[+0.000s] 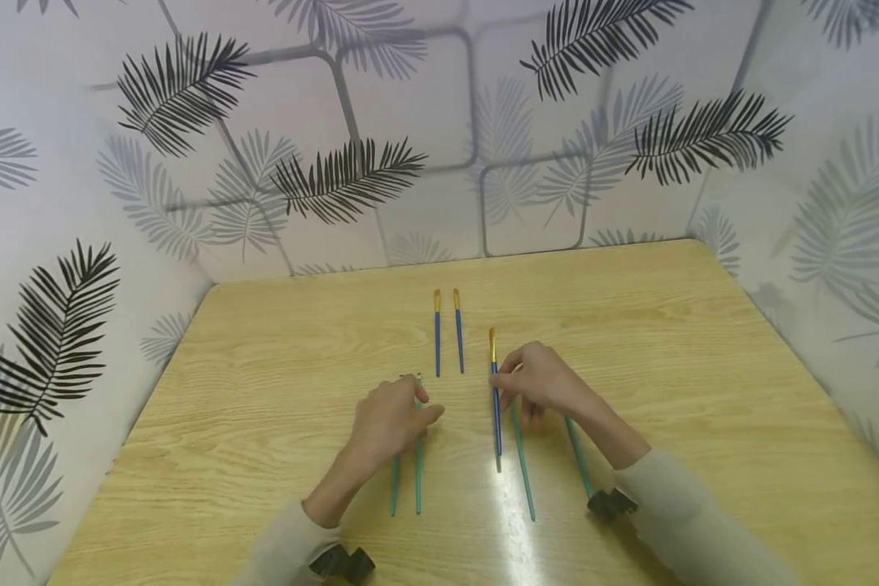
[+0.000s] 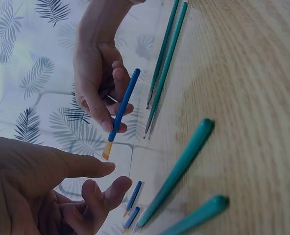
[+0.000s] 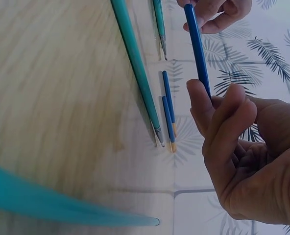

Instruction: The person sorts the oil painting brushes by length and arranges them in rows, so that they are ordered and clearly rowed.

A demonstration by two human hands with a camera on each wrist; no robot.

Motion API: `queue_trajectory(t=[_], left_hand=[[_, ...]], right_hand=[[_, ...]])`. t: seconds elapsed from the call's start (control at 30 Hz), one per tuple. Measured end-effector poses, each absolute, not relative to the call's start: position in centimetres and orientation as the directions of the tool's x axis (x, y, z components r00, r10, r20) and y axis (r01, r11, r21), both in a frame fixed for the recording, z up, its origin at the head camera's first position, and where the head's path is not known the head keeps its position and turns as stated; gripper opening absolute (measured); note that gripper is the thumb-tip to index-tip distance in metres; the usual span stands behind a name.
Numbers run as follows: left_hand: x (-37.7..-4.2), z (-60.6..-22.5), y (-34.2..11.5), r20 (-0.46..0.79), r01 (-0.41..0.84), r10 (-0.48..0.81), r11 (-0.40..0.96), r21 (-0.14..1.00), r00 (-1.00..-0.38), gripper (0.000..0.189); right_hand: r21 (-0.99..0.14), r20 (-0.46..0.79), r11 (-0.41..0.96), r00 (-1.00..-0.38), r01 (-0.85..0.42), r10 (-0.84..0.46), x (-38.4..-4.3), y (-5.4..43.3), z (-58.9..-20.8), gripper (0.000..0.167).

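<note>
My right hand [image 1: 545, 382] pinches a paintbrush with a blue handle [image 3: 198, 49], its golden bristle end pointing away from me. In the left wrist view this brush [image 2: 123, 105] is raised off the table. My left hand [image 1: 384, 419] hovers over the left pair of green-handled tools [image 1: 418, 480], thumb and fingers apart and holding nothing. Below the right hand lies another pair of green-handled tools [image 1: 523, 476] with thin metal tips, partly hidden by the hand. Two more blue paintbrushes [image 1: 437, 342] lie side by side farther back.
The wood-grain table [image 1: 264, 350] meets a leaf-patterned wall covering [image 1: 410, 203] at the back and sides. Dark wrist mounts [image 1: 611, 505] sit at both cuffs. A bright reflection crosses the front middle of the table.
</note>
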State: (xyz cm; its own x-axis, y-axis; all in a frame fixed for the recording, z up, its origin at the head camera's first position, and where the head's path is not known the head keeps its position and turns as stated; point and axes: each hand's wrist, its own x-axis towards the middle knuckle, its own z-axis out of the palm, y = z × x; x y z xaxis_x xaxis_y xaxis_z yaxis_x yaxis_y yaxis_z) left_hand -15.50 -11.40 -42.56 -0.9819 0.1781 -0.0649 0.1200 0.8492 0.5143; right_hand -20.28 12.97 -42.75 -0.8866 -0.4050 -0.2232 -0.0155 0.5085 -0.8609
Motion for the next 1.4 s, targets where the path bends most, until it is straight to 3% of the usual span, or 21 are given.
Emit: queue_trajectory(t=[0.67,0.87,1.4], left_hand=[[-15.6,-42.2,-7.3,-0.218,0.109,0.327,0.746,0.657,-0.92,0.038],[-15.5,-42.4,-5.9,-0.258,0.088,0.319,0.768,0.635,-0.912,0.046],[-15.4,-42.7,-3.3,-0.25,0.147,0.358,0.788,0.598,-0.9,0.043]], right_hand=[[-0.863,-0.123,0.497,-0.918,-0.088,-0.377,-22.1,14.2,-42.1,0.028],[-0.869,-0.095,0.481,-0.919,-0.111,-0.383,-22.5,14.3,-41.8,0.027],[-0.867,-0.059,0.482,-0.936,-0.125,-0.348,-23.6,14.7,-41.9,0.029]])
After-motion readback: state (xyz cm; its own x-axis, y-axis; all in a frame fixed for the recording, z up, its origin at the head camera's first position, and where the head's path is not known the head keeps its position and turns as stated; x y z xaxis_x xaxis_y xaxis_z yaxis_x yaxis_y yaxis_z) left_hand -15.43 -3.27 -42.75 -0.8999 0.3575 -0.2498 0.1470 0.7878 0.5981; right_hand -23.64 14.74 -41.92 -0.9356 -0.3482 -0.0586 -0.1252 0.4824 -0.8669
